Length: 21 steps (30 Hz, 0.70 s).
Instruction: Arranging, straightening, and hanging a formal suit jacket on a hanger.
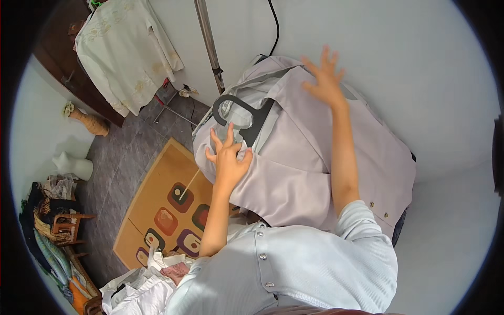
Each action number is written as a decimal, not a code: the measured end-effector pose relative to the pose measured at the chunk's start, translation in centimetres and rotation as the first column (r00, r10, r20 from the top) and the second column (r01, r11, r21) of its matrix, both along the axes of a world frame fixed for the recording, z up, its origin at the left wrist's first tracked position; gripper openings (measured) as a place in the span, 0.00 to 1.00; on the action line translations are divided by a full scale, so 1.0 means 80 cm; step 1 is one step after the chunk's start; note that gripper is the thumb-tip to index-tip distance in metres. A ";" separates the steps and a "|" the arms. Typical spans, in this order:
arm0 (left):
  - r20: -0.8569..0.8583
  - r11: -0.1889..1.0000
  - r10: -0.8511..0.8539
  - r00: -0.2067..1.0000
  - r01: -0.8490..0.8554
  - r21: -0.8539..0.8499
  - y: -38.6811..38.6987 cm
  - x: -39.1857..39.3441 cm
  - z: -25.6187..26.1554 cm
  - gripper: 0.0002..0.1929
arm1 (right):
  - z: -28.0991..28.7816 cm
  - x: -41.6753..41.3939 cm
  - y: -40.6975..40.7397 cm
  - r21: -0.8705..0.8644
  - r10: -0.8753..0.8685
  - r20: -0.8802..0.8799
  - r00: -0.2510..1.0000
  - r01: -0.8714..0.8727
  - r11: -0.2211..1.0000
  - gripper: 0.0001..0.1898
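A pale mauve jacket [370,157] with metal buttons near its lower edge lies spread out before me on a raised support that it mostly hides. Its collar end points to the upper left. A dark grey clothes hanger [260,122] is partly inside the jacket, with its hook sticking out at the neck. My left hand [228,159] is at the near side of the hanger, over the jacket's shoulder, fingers spread. Whether it touches the cloth I cannot tell. Over the far side of the jacket, my right hand [327,82] has its fingers wide apart and is slightly blurred.
A metal pole [209,39] and a black cable [277,27] stand beyond the jacket, by the wall. Upper left hangs an embroidered white shirt [122,55]. An orange patterned rug [149,197] covers floor tiles. White clothes [141,291] are heaped lower left; a vase [88,121] stands farther off.
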<state>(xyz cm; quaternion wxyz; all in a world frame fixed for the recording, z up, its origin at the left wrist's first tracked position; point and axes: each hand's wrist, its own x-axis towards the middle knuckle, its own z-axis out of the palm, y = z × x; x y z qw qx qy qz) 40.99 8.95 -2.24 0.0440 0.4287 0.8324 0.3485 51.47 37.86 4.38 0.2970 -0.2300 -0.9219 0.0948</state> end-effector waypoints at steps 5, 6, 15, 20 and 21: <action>0.019 1.000 -0.004 1.000 0.004 0.003 -0.005 0.000 -0.003 0.13 | -0.007 0.006 0.051 0.352 -0.355 0.292 0.888 0.245 0.903 0.20; 0.007 1.000 0.001 1.000 -0.001 0.025 -0.005 -0.001 -0.006 0.13 | -0.013 0.001 0.052 0.450 -0.319 0.260 0.911 0.178 0.875 0.16; 0.025 1.000 0.003 1.000 -0.004 0.028 -0.009 0.000 -0.004 0.13 | 0.012 -0.009 0.055 0.280 -0.285 0.389 0.876 0.182 0.943 0.07; 0.066 1.000 0.004 0.998 -0.004 -0.004 -0.005 0.001 0.001 0.15 | 0.047 -0.004 0.059 0.285 -0.457 0.151 0.877 0.404 0.869 0.05; 0.082 1.000 0.000 0.997 0.001 -0.011 -0.006 0.001 -0.001 0.15 | 0.054 0.000 0.062 0.302 -0.491 0.039 0.870 0.458 0.836 0.04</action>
